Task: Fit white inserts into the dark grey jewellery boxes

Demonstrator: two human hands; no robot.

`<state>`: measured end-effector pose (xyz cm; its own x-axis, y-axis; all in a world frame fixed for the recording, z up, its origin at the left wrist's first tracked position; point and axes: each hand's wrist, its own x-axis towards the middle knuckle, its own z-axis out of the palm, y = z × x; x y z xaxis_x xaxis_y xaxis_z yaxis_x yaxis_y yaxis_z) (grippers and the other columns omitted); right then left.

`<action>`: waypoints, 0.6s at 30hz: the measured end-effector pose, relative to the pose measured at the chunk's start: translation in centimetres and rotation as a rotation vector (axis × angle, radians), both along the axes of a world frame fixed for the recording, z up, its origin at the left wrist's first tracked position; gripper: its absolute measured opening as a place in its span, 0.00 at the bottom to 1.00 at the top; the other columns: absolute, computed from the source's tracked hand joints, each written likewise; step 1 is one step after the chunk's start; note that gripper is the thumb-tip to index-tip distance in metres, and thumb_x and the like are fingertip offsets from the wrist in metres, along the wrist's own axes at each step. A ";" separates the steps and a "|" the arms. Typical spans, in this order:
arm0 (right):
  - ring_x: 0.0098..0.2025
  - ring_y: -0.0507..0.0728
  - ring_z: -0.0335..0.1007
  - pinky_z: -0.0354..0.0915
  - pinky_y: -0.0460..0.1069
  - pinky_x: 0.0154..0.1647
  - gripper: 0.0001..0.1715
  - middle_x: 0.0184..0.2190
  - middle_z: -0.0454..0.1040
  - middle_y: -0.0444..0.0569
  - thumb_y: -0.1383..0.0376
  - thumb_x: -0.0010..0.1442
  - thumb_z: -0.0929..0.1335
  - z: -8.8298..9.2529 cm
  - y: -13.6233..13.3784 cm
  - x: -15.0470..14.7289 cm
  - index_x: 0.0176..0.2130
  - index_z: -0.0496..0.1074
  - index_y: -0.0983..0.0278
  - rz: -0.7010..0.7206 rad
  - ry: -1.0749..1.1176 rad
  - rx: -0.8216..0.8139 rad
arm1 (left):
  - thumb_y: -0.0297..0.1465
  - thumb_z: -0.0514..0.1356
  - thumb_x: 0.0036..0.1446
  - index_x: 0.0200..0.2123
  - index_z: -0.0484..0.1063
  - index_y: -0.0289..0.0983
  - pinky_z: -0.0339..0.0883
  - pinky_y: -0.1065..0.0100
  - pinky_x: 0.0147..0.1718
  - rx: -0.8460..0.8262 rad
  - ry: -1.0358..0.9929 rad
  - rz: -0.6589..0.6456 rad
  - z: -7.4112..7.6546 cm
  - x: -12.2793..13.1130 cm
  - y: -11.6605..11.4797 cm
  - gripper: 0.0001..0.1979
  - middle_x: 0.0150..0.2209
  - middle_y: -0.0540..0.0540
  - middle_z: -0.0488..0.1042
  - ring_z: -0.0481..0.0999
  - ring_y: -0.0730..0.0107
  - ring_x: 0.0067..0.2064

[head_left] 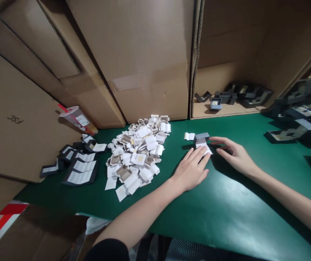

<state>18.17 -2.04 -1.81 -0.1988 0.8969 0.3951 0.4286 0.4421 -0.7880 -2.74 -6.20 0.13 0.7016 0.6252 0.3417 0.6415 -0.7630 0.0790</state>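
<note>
- White-lined dark boxes (pixel 83 166) beside a plastic cup (pixel 75 117).
- Heap of white inserts (pixel 140 158) on the green bench (pixel 239 217).
- Left hand (pixel 190 169), grip unclosed, fingers over a small grey box (pixel 202 136) between both hands.
- Right hand (pixel 235 155), grip slack, fingertips close by its lid.
- More dark boxes (pixel 282 136).

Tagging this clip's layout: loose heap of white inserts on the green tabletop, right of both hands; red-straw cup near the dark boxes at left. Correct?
One fix: the head view shows the heap of white inserts to the left of both the left hand and right hand. The green tabletop and red-straw cup near the dark boxes stand.
</note>
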 end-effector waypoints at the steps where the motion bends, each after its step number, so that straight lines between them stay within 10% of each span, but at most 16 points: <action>1: 0.49 0.59 0.72 0.71 0.55 0.45 0.21 0.50 0.73 0.51 0.64 0.59 0.64 0.1 -0.1 -0.1 0.53 0.67 0.59 0.014 -0.018 -0.013 | 0.32 0.51 0.63 0.60 0.57 0.29 0.51 0.55 0.65 -0.009 -0.002 0.001 -0.1 0.0 0.0 0.24 0.65 0.34 0.56 0.50 0.59 0.68; 12: 0.57 0.63 0.65 0.71 0.57 0.45 0.34 0.62 0.61 0.55 0.62 0.61 0.64 0.9 -0.4 -0.1 0.64 0.52 0.56 0.127 -0.073 0.064 | 0.30 0.52 0.61 0.59 0.59 0.34 0.53 0.54 0.64 -0.117 -0.101 -0.058 0.6 -0.4 0.3 0.23 0.64 0.38 0.57 0.53 0.61 0.67; 18: 0.51 0.61 0.70 0.71 0.57 0.47 0.32 0.60 0.64 0.52 0.62 0.61 0.64 1.1 -0.6 0.5 0.63 0.54 0.54 0.147 -0.129 0.015 | 0.21 0.53 0.56 0.39 0.73 0.39 0.68 0.58 0.52 -0.138 -0.395 0.047 1.1 -0.9 0.6 0.13 0.50 0.41 0.67 0.67 0.61 0.55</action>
